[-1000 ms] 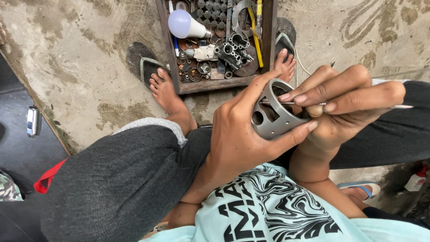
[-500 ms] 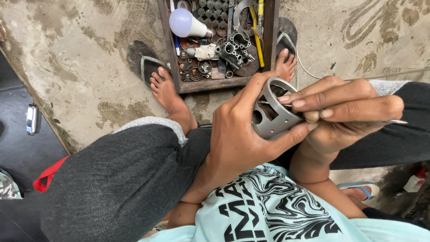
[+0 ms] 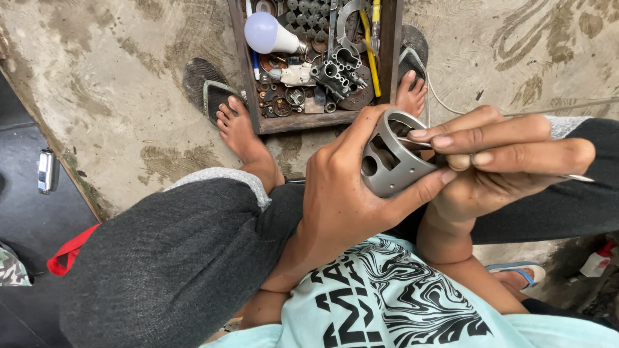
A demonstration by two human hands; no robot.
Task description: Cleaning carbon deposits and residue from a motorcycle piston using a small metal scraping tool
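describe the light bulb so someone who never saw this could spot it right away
Start at the wooden tray on the concrete floor between the person's bare feet. The bulb lies in its upper left corner, base pointing right. It is the only smooth white rounded thing among dark, rusty metal parts.

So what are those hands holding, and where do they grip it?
Left hand clasps a grey metal cylinder around its outer wall; right hand pinches a thin tool into its opening.

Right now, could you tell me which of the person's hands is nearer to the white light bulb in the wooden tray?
Left. The left hand grips the grey metal housing below the tray's near edge, closer to the light bulb. The right hand, holding a thin tool, sits farther right.
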